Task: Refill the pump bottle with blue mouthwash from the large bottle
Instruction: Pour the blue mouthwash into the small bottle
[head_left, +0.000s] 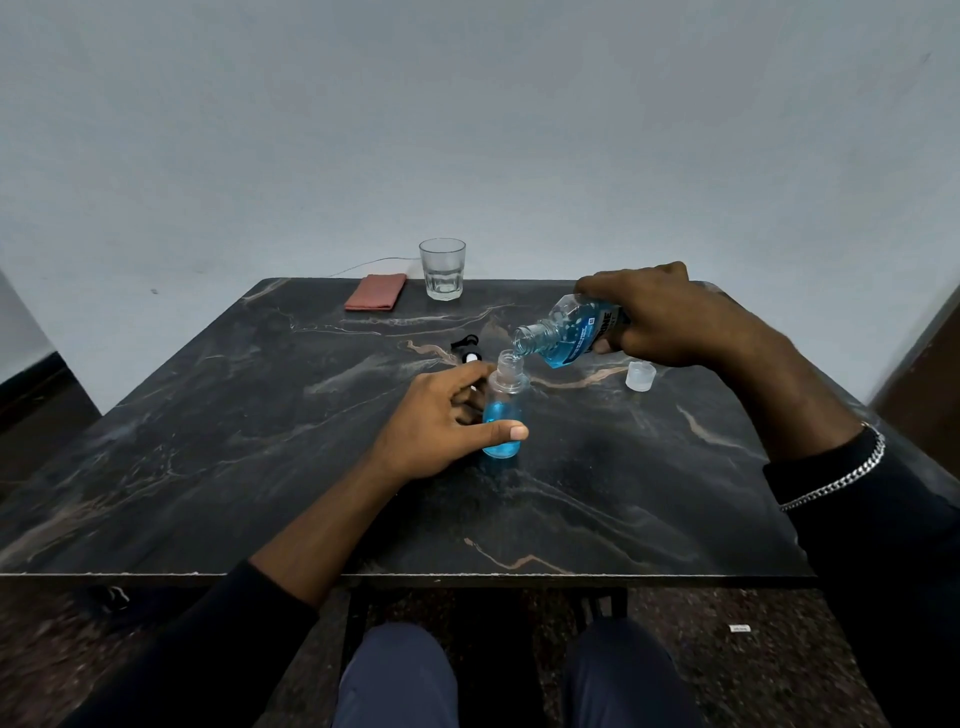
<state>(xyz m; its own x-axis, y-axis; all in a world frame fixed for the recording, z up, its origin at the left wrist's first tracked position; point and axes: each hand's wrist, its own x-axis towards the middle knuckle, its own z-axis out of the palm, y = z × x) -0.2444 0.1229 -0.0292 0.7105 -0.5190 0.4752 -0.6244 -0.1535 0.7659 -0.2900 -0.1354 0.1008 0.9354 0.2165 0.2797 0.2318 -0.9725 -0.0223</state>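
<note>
A small clear pump bottle (503, 410) stands upright and uncapped in the middle of the dark marble table (260, 441), blue liquid filling its lower half. My left hand (441, 415) wraps around it, thumb in front and fingers behind. My right hand (670, 317) grips the large mouthwash bottle (569, 332), tipped on its side with its open neck just above the small bottle's mouth. A thin stream runs from one into the other. The black pump head (467, 349) lies on the table behind my left hand.
The large bottle's clear cap (640, 375) stands right of the small bottle, under my right wrist. An empty drinking glass (442, 268) and a folded red cloth (376, 292) sit at the table's far edge. A wall runs close behind the table.
</note>
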